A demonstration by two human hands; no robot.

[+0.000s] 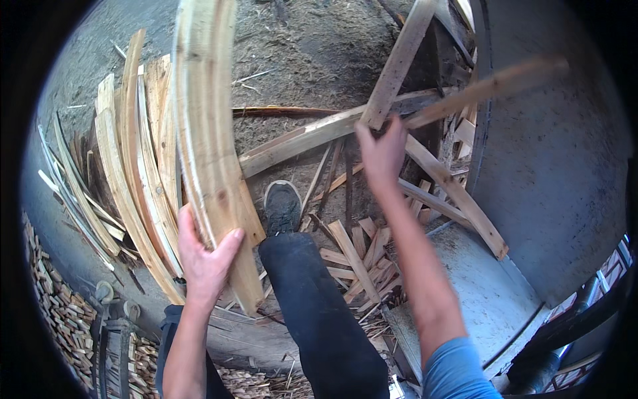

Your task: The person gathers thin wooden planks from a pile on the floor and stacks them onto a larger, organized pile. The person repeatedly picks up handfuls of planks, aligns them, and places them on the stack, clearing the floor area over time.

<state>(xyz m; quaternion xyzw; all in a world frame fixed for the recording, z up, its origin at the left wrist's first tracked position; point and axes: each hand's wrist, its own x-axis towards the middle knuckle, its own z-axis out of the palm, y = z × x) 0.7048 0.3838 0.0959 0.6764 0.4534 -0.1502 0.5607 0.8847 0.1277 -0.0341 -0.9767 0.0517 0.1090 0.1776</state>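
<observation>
My left hand (206,259) is wrapped around the lower part of a wide pale wooden board (209,133), which stretches up past the top edge of the picture. Up at the right, my right hand (384,151) is closed at the ends of wooden slats. One slat (399,63) runs up from the fingers; another slat (488,92), smeared by motion, points off to the right. Which of these the fingers grip is hard to see. Below the hand, a thick batten (457,193) slopes down to the right.
More boards (123,173) lie piled at the left. A long beam (309,139) crosses the dirt ground (319,53). Short offcuts (362,259) are heaped beside my shoe (282,206). A grey metal panel (551,166) rises on the right. Stacked wood pieces (60,299) fill the lower left.
</observation>
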